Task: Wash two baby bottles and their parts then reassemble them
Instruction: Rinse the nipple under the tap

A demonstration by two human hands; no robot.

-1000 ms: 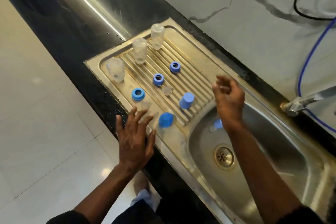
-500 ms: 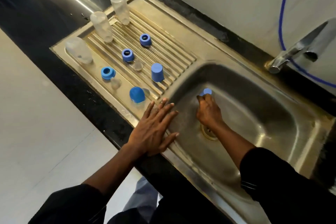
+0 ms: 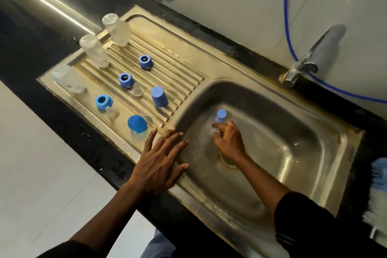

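Three clear bottles (image 3: pixel 114 27) (image 3: pixel 94 50) (image 3: pixel 67 78) stand upside down on the steel drainboard (image 3: pixel 184 65). Among them lie three blue collars (image 3: pixel 145 61) (image 3: pixel 126 79) (image 3: pixel 103 101), two blue caps (image 3: pixel 159 97) (image 3: pixel 137 124) and two clear nipples (image 3: pixel 137 91) (image 3: pixel 112 112). Down in the sink basin (image 3: pixel 293 132), my right hand (image 3: pixel 229 141) curls its fingers on a clear nipple (image 3: pixel 215 131). A small blue cap (image 3: pixel 221 115) stands just beyond those fingertips. My left hand (image 3: pixel 161 161) rests flat with spread fingers on the sink's front rim.
A chrome tap (image 3: pixel 310 63) juts from the back right, and a blue hose (image 3: pixel 287 16) runs down the marble wall behind it. A white and blue brush (image 3: pixel 379 190) lies at the right edge. The drain (image 3: pixel 229 160) sits under my right wrist. Black counter (image 3: pixel 62 33) borders the sink.
My right hand dropped from above the drainboard into the basin and closed on the clear nipple beside the blue cap. My left hand settled flat on the front rim. The camera moved closer.
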